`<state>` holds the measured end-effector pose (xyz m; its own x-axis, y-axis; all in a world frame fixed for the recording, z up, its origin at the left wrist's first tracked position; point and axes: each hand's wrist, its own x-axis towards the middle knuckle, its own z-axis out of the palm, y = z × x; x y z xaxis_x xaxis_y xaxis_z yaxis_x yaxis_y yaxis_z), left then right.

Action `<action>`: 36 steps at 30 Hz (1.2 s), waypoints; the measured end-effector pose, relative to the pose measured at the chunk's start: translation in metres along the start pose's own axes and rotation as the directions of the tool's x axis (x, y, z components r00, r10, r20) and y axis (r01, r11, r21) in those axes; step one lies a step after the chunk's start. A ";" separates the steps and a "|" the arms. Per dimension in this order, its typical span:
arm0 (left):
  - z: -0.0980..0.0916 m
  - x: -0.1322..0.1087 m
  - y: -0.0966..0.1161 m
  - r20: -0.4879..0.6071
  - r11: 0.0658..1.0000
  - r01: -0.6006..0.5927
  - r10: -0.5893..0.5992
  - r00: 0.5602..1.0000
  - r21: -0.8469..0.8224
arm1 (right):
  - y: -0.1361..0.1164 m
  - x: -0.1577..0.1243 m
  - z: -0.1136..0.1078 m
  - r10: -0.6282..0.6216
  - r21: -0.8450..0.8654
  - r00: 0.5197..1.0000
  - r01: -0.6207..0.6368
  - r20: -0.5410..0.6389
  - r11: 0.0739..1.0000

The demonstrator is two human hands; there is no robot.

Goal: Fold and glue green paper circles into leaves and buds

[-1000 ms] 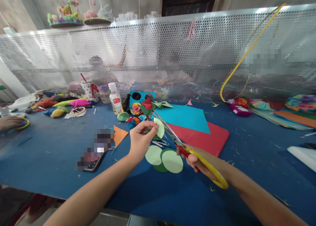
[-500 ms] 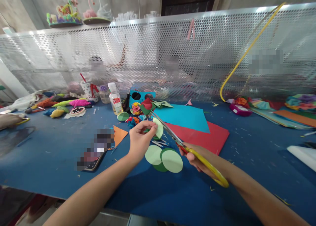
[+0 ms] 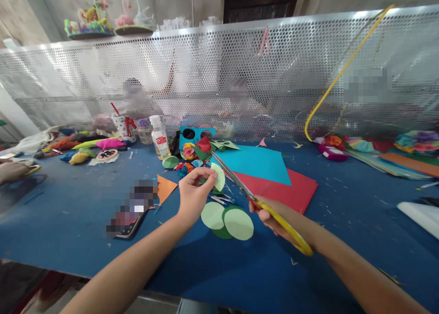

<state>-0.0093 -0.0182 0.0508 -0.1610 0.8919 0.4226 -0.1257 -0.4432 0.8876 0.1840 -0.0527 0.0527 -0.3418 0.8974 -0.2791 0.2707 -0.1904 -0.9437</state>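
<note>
Two-handed, pinched pale green paper (image 3: 218,178) centrally in left hand (image 3: 193,189), gripped scissors (image 3: 254,199) in curled right hand (image 3: 269,211), faced discs (image 3: 239,224) at six o'clock, phone (image 3: 133,212) at eight, red sheet (image 3: 291,193) at three.

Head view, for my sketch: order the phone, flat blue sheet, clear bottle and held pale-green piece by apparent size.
1. Flat blue sheet and phone: too close to rank; phone nearer
2. Clear bottle
3. Pale-green piece
</note>
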 end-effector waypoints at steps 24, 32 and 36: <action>0.001 0.000 -0.001 -0.023 0.999 0.026 -0.025 0.999 0.020 | 0.002 -0.004 0.001 -0.090 0.100 0.994 0.084 0.054 0.991; 0.001 0.001 0.000 -0.019 0.999 0.024 -0.024 1.000 0.023 | -0.001 -0.001 -0.001 -0.015 -0.050 1.000 0.015 -0.005 0.999; 0.001 0.000 -0.001 0.000 0.999 0.038 -0.038 0.999 -0.002 | -0.001 0.005 -0.008 -0.145 -0.338 0.987 0.112 -0.074 0.935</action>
<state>-0.0085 -0.0176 0.0505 -0.1563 0.9082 0.3882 -0.1333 -0.4088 0.9028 0.1897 -0.0448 0.0536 -0.3101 0.9424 -0.1251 0.5184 0.0573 -0.8532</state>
